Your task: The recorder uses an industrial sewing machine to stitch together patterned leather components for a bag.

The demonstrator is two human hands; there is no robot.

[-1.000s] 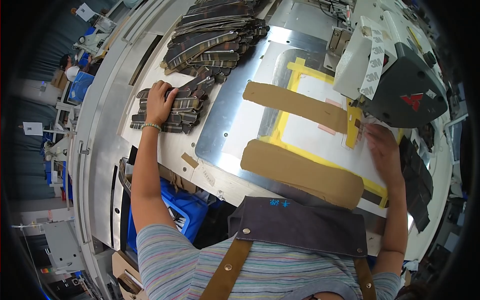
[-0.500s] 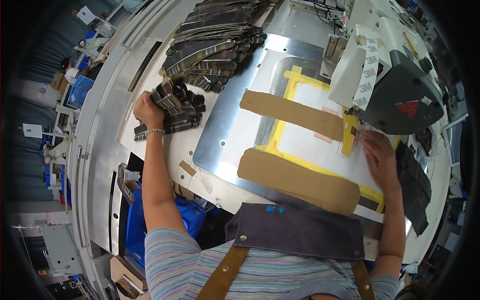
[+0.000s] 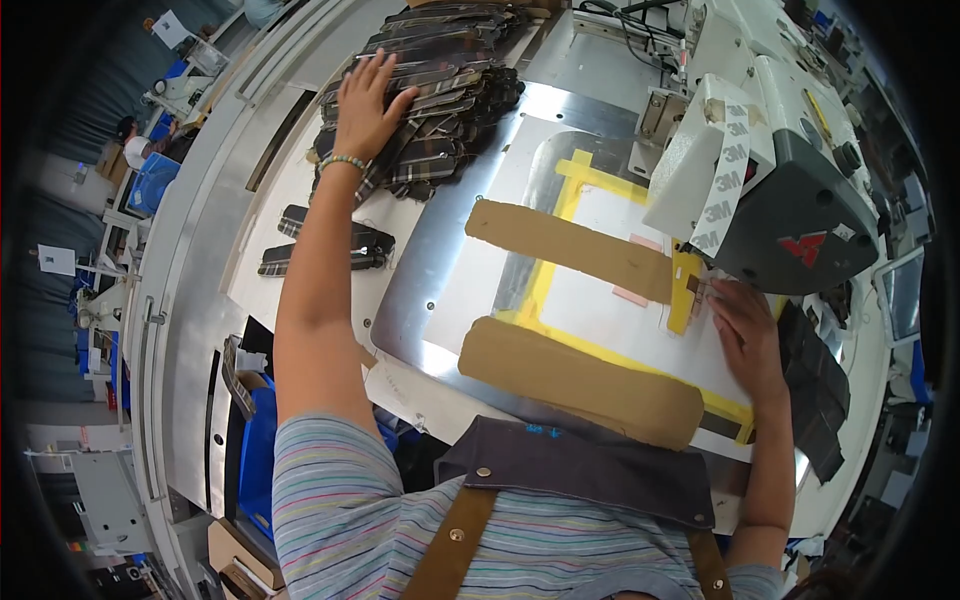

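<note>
My left hand (image 3: 368,112) is open, its fingers spread over a big pile of plaid fabric strips (image 3: 440,95) at the far left. Two small bundles of the same plaid strips (image 3: 345,250) lie on the white table beside my left forearm. My right hand (image 3: 748,330) rests under the machine head, fingers stretched out with the tips at a small yellow piece (image 3: 684,288). I see nothing held in it, though the machine partly covers that spot. Two brown cardboard strips (image 3: 575,250) lie across the yellow-taped white sheet (image 3: 560,300), one far and one near.
A grey and white sewing machine head (image 3: 800,200) overhangs the right side. The sheet lies on a shiny metal plate (image 3: 410,300). Dark fabric pieces (image 3: 812,385) lie right of my right forearm. Below the table's left edge is a blue bin (image 3: 258,450).
My left hand has let go of plaid strips and moved away from me onto the big pile. Two bundles now lie where it was. My right hand has stayed by the yellow piece.
</note>
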